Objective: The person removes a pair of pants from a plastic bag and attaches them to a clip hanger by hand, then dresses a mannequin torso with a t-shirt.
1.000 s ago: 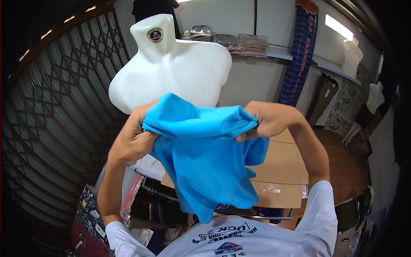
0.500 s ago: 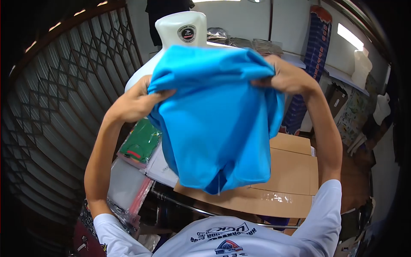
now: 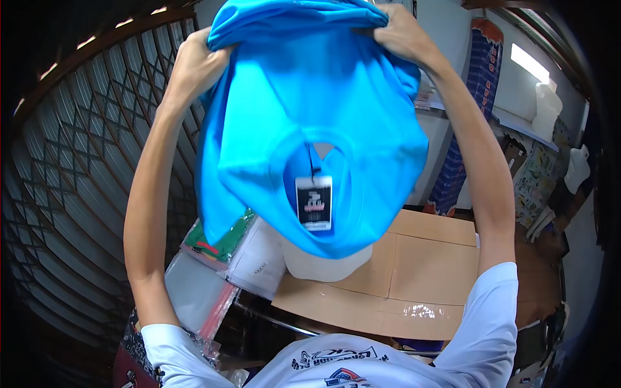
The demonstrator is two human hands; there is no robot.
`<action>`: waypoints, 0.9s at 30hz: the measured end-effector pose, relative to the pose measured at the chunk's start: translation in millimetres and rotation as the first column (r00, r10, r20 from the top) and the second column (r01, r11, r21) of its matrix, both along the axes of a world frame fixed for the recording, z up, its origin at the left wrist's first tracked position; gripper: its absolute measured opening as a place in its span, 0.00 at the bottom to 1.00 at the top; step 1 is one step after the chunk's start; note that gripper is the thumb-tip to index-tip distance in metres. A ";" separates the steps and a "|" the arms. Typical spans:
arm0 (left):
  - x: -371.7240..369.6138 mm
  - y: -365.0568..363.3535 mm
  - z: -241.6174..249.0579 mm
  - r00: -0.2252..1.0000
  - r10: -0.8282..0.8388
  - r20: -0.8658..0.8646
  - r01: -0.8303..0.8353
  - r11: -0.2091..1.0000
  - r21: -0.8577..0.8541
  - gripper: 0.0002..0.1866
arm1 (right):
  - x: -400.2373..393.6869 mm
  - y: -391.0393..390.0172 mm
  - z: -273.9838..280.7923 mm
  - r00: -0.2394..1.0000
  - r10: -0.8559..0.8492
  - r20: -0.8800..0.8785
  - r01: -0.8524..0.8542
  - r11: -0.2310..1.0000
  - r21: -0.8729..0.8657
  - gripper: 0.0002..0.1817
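Observation:
A bright blue T-shirt is held up in front of me, its gathered hem at the top and its round neck opening low down. My left hand grips the bunched cloth at the left, and my right hand grips it at the right. From the collar a black and white hang tag dangles on a dark string inside the neck hole. The lower part of a white mannequin torso shows beneath the shirt; the cloth hides the rest of it.
A flat cardboard sheet covers the table under the mannequin. At the left lie a green garment in clear plastic, a white packaged garment and grey packs. A folding metal gate stands at far left, with a tall blue roll at the right.
Both hands have risen with the T-shirt, which now hides the mannequin's neck and shoulders. The neck opening has spread, and its hang tag has come into view.

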State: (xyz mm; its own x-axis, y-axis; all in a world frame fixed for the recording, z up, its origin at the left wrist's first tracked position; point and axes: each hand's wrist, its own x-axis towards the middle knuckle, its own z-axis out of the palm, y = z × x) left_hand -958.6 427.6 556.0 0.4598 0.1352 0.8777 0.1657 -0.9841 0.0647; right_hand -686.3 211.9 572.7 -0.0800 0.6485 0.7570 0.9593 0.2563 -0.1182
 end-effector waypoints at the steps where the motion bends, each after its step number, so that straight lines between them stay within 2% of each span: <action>1: 9.0 3.3 2.9 0.997 -0.021 0.068 0.023 0.999 -0.029 0.16 | 7.2 12.8 4.7 1.000 0.009 0.006 -0.009 0.997 0.072 0.18; 3: 30.4 32.0 10.0 0.992 0.017 0.126 -0.013 0.999 -0.040 0.16 | 21.3 40.5 8.7 0.999 0.024 0.022 -0.028 0.976 0.216 0.25; 4: 39.2 42.8 10.5 0.993 0.007 0.115 0.008 0.992 -0.128 0.16 | 29.3 61.8 0.0 0.975 -0.105 -0.194 0.161 0.940 0.301 0.15; 5: 48.5 52.3 9.3 0.994 -0.004 0.106 0.027 0.976 -0.215 0.16 | 27.7 73.5 -6.4 0.976 -0.101 -0.191 0.157 0.940 0.302 0.15; 7: 67.3 68.7 -1.0 0.987 -0.106 0.122 0.149 0.891 -0.430 0.17 | 27.8 89.9 -20.5 0.904 -0.031 -0.427 0.116 0.978 0.174 0.16; 8: 73.0 81.3 -9.8 0.979 -0.183 0.089 0.203 0.857 -0.473 0.18 | 49.2 108.6 -27.6 0.890 -0.156 -0.429 0.210 0.974 0.081 0.16; 9: 77.2 98.6 -19.4 0.964 -0.259 0.060 0.252 0.818 -0.517 0.18 | 57.1 112.3 -33.7 0.890 -0.158 -0.428 0.213 0.974 0.083 0.16; 11: 86.1 143.8 -30.3 0.968 -0.150 -0.201 0.088 0.954 -0.288 0.20 | 67.5 116.9 -38.4 0.908 -0.384 -0.170 0.345 0.912 -0.220 0.22; 12: 83.8 146.4 -35.0 0.937 -0.175 -0.302 0.044 0.918 -0.394 0.19 | 74.5 120.0 -43.0 0.908 -0.384 -0.169 0.346 0.913 -0.218 0.22; 13: 82.2 148.5 -40.9 0.936 -0.176 -0.304 0.043 0.917 -0.397 0.19 | 81.2 122.1 -50.7 0.918 -0.331 -0.218 0.272 0.926 -0.262 0.24; 14: 76.9 138.7 -45.2 0.929 -0.242 -0.282 0.060 0.847 -0.529 0.20 | 86.9 123.3 -54.9 0.922 -0.278 -0.269 0.194 0.933 -0.302 0.26; 15: 73.7 132.9 -45.9 0.920 -0.303 -0.249 0.075 0.760 -0.646 0.21 | 90.9 121.9 -53.5 0.923 -0.277 -0.268 0.193 0.934 -0.302 0.26; 16: 72.3 127.0 -42.7 0.945 -0.179 -0.274 0.002 0.841 -0.541 0.26 | 95.8 119.8 -50.2 0.961 -0.138 -0.239 0.085 0.972 -0.219 0.28; 17: 69.9 123.3 -39.8 0.945 -0.182 -0.273 0.006 0.842 -0.540 0.26 | 98.3 117.9 -47.2 0.980 0.001 -0.199 -0.029 0.990 -0.139 0.29; 18: 65.6 116.2 -37.6 0.968 -0.117 -0.220 0.017 0.913 -0.407 0.29 | 84.6 107.1 -42.3 0.980 -0.003 -0.198 -0.025 0.990 -0.139 0.29; 19: 58.6 109.8 -35.4 0.986 -0.058 -0.157 0.015 0.964 -0.265 0.32 | 71.3 92.8 -37.8 0.945 -0.072 -0.319 0.036 0.992 -0.118 0.30; 20: 46.2 76.1 -28.9 0.988 -0.126 -0.095 0.071 0.893 -0.444 0.35 | 54.3 76.5 -32.4 0.890 -0.134 -0.435 0.097 0.990 -0.105 0.31; 21: 40.4 68.3 -27.6 0.988 -0.126 -0.091 0.073 0.894 -0.443 0.35 | 42.6 61.2 -27.7 0.892 -0.133 -0.431 0.098 0.990 -0.104 0.31; 23: 34.3 59.5 -28.6 0.975 -0.196 -0.102 0.094 0.783 -0.615 0.34 | 28.8 38.5 -24.3 0.905 -0.085 -0.417 -0.023 0.969 -0.248 0.25; 24: 33.7 53.7 -31.7 0.975 -0.198 -0.101 0.095 0.781 -0.617 0.34 | 29.1 39.2 -24.6 0.905 -0.088 -0.416 -0.022 0.968 -0.250 0.25; 26: 37.2 42.5 -37.5 0.948 -0.316 -0.030 0.252 0.808 -0.532 0.31 | 28.7 39.8 -25.9 0.951 0.049 -0.305 -0.145 0.942 -0.304 0.20; 27: 39.4 41.7 -38.0 0.947 -0.319 -0.031 0.255 0.807 -0.533 0.31 | 27.2 41.0 -27.0 0.951 0.045 -0.307 -0.142 0.942 -0.304 0.20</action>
State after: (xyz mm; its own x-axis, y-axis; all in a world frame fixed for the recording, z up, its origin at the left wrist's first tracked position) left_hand -919.1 469.2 518.0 0.6414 0.3986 0.6556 -0.0809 -0.8146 0.5744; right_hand -659.1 252.9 545.7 0.0398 0.8593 0.5099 0.8431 0.2450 -0.4787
